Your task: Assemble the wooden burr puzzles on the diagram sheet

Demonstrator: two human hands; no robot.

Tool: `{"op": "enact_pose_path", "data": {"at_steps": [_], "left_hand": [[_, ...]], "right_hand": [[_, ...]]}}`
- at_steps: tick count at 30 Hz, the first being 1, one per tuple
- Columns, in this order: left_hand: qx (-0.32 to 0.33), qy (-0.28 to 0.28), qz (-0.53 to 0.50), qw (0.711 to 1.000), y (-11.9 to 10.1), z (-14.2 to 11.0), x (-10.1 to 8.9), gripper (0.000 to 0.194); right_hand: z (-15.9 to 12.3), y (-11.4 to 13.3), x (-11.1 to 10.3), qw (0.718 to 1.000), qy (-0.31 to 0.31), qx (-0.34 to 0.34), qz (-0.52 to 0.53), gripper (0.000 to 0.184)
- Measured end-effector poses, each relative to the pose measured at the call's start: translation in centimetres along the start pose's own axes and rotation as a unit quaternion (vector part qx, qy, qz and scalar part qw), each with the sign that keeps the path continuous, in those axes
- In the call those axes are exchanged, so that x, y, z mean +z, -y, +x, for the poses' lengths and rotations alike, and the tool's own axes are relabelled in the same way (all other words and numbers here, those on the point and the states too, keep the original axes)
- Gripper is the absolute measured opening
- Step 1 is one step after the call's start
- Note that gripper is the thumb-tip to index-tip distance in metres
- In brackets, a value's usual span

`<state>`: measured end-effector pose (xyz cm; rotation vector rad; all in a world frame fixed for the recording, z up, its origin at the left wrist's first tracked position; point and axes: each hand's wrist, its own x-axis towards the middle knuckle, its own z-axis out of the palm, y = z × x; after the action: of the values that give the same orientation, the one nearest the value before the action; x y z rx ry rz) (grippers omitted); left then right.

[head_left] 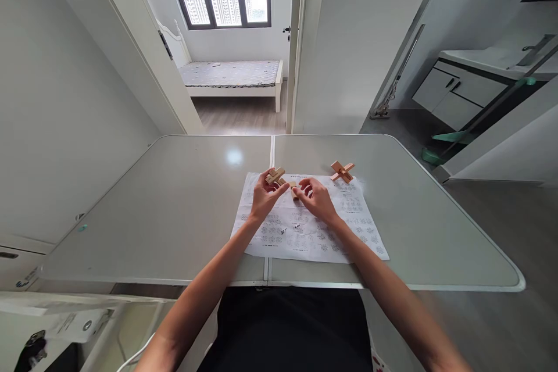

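My left hand (264, 196) is closed around a partly joined set of notched wooden burr puzzle pieces (275, 175), tilted above the paper. Its thumb reaches toward a separate notched wooden puzzle piece (294, 192). My right hand (317, 197) has its fingers curled, with thumb and fingertips at that separate piece; the exact contact is small and partly hidden. Beneath both hands lies a creased instruction sheet (314, 244) printed with rows of small diagrams. Beyond my right hand, a cross-shaped wooden puzzle assembly (342, 171) rests at the sheet's upper right edge.
The sheet lies across the metal seam (267, 270) of a pale glossy table (187, 215) with rounded corners. Behind the table, a doorway leads to a bed (233, 74) below a window. A sink cabinet (462, 93) and a mop (399, 75) are at the right.
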<state>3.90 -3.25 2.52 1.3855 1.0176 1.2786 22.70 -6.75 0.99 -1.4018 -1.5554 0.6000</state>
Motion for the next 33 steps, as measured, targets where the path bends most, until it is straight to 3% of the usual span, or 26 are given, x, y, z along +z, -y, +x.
{"op": "enact_pose_path", "data": {"at_steps": [8,11,17,22,27,33], "left_hand": [[0.010,0.004,0.023,1.000,0.1,0.0,0.3,0.074],[0.014,0.008,0.035,0.999,0.1,0.0,0.2,0.074],[0.026,0.012,0.063,0.998,-0.2,0.1,-0.1,0.074],[0.072,0.021,0.138,0.988,-0.4,-0.2,0.0,0.071],[0.115,0.043,0.182,0.976,-0.3,-0.5,0.2,0.064],[0.127,0.055,0.220,0.966,-0.7,-0.6,0.1,0.061]], "right_hand": [[-0.5,-1.2,0.7,0.985,0.057,-0.048,-0.155,0.021],[-0.4,-1.0,0.6,0.991,0.048,-0.050,-0.116,0.018],[-0.1,-0.4,0.2,0.999,0.017,-0.042,0.027,0.034],[-0.1,-0.1,0.0,0.995,-0.018,-0.100,0.007,0.041],[-0.3,0.1,-0.4,0.989,-0.013,-0.140,-0.042,0.040],[-0.4,-0.1,-0.4,0.985,-0.015,-0.142,-0.093,0.036]]}}
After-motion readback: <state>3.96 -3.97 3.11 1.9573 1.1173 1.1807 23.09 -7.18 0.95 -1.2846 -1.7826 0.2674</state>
